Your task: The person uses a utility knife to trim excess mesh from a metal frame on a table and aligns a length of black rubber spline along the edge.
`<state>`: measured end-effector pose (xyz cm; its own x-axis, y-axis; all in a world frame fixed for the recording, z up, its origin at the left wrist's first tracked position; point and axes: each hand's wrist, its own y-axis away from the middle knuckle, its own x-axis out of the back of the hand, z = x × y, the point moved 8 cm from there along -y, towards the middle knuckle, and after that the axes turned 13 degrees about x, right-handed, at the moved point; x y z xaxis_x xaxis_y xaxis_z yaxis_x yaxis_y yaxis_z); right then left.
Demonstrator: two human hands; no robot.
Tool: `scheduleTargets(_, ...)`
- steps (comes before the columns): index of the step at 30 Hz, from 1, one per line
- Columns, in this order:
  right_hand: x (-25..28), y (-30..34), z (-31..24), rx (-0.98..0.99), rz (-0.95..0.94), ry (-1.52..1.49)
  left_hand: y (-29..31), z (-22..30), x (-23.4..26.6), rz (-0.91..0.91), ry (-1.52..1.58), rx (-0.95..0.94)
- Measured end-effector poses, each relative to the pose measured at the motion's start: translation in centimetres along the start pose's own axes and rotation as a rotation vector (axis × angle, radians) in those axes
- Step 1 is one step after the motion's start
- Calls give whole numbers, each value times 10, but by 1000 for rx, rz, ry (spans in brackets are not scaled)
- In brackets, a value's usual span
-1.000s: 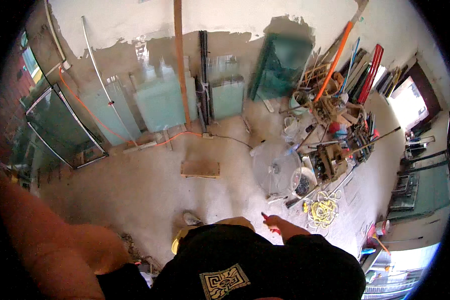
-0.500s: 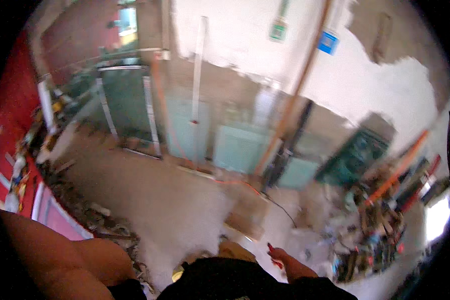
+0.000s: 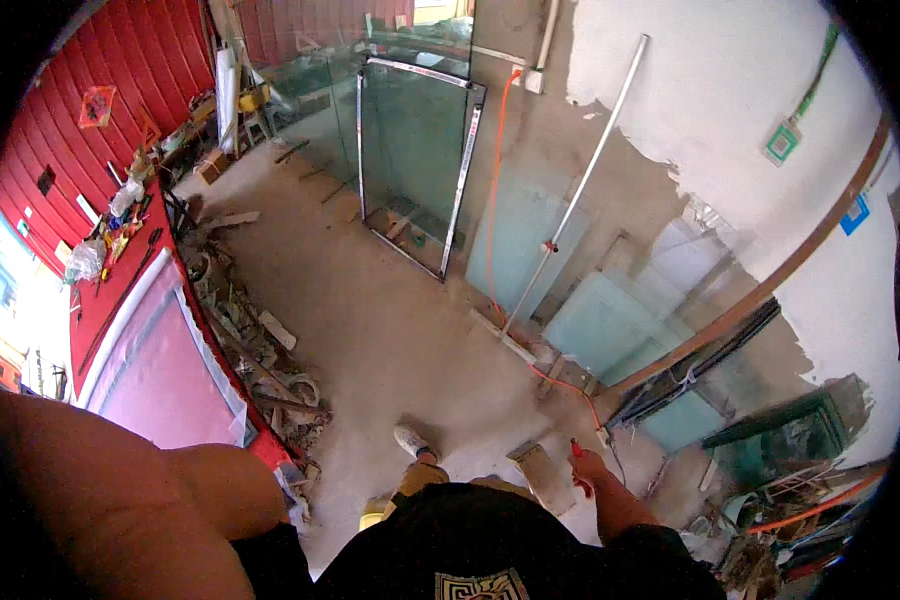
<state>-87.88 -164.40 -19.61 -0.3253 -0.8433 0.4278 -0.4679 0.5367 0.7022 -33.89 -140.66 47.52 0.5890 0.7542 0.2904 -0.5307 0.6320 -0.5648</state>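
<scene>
My right hand (image 3: 590, 470) hangs low in front of my body, at the right of centre. Its fingers are closed around a small red-handled tool (image 3: 576, 450); only its red ends stick out of the fist, so its exact kind is unclear. Below that hand, a block-like brown piece (image 3: 542, 478) rests on the floor. At the lower left my left arm (image 3: 140, 490) fills the corner, bent and raised, and its hand lies outside the picture.
A red-covered table (image 3: 130, 285) stands at left, bearing a pink framed panel (image 3: 160, 370) and loose tools. Scraps (image 3: 280, 385) line its foot. Glass panes (image 3: 610, 325) and a taped metal frame (image 3: 457, 185) lean along the wall. An orange cable (image 3: 495, 215) trails across the floor.
The view has swung left, so the wall, glass and frame sit further right and the red table shows more. One foot now shows ahead. My right hand still holds the red-handled tool.
</scene>
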Motion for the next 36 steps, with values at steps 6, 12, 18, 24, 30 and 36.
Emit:
scheduleTargets(6,-9,-82,-41,169,-85,90,-86,-23,71,214,11,-302)
scheduleTargets(12,-38,-120,-205,-123,-5,-248,-151,-61,131,331,-198,-365)
scheduleTargets(18,-17,-189,-287,-41,-237,158,-210,-220,110,100,-493,5)
scheduleTargets(24,12,-318,-408,-4,-367,302,-46,-503,106,-514,-823,907)
scheduleTargets(30,63,-462,-580,-24,-421,483,73,-535,141,-55,-692,1390)
scheduleTargets(36,15,-603,-821,363,-370,426,104,-531,145,313,-688,1589)
